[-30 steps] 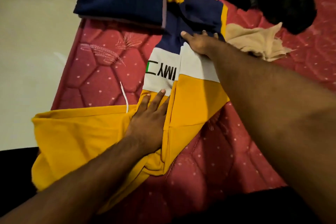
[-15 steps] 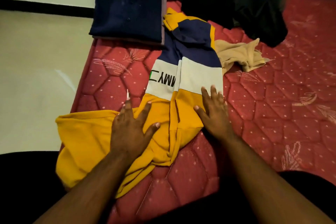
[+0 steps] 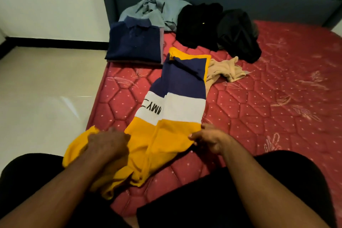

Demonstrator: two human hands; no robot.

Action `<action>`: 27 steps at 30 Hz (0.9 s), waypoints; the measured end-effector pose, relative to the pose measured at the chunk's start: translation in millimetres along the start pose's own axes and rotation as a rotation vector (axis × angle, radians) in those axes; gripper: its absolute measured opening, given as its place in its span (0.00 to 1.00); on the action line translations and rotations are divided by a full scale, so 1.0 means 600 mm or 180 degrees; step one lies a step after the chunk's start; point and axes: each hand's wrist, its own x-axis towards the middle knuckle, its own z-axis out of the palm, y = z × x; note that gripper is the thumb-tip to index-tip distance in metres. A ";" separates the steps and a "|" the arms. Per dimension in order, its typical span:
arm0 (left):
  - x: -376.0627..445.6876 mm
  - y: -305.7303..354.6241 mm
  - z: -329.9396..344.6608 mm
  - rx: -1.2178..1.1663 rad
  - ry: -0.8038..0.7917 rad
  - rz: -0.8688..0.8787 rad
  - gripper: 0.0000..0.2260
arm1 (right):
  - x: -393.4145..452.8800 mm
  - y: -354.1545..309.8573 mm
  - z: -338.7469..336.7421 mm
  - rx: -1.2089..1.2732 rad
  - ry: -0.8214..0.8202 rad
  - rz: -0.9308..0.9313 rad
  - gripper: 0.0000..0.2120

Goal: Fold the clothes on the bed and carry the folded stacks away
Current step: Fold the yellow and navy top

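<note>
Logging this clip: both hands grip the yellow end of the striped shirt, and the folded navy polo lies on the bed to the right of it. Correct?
Not quite. In the head view the folded navy polo lies to the left of the striped shirt, near the bed's left edge. The left hand and right hand do grip its yellow end.

The room is dim, with soft, even light. A pale glare streak lies on the glossy floor (image 3: 46, 98) at the left of the frame. Both hands (image 3: 108, 143) are motion-blurred. Straight lines bow toward the edges, and the black clothes (image 3: 218, 29) at upper centre lose all detail.
</note>
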 end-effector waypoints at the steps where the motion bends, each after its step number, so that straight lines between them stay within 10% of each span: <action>1: -0.005 0.009 -0.020 0.0182 0.0245 -0.0128 0.20 | -0.010 0.001 0.002 0.0038 -0.0052 0.0079 0.07; 5: 0.039 0.125 -0.086 -0.0607 0.1683 0.0626 0.21 | 0.009 -0.044 -0.020 0.0632 0.0682 -0.0157 0.16; 8: 0.091 0.218 -0.072 -0.1017 0.1438 0.1063 0.27 | 0.047 -0.071 -0.038 0.0898 0.1204 -0.0600 0.12; 13: 0.184 0.264 -0.026 -0.1455 0.1554 0.0753 0.34 | 0.149 -0.114 -0.083 0.2000 0.0805 -0.0479 0.07; 18: 0.210 0.269 0.000 -0.1684 0.1844 0.0567 0.35 | 0.250 -0.173 -0.104 0.1492 0.0418 -0.0294 0.12; 27: 0.226 0.277 0.007 -0.1245 0.1660 0.0484 0.34 | 0.262 -0.400 -0.301 0.1840 0.1646 -0.1545 0.09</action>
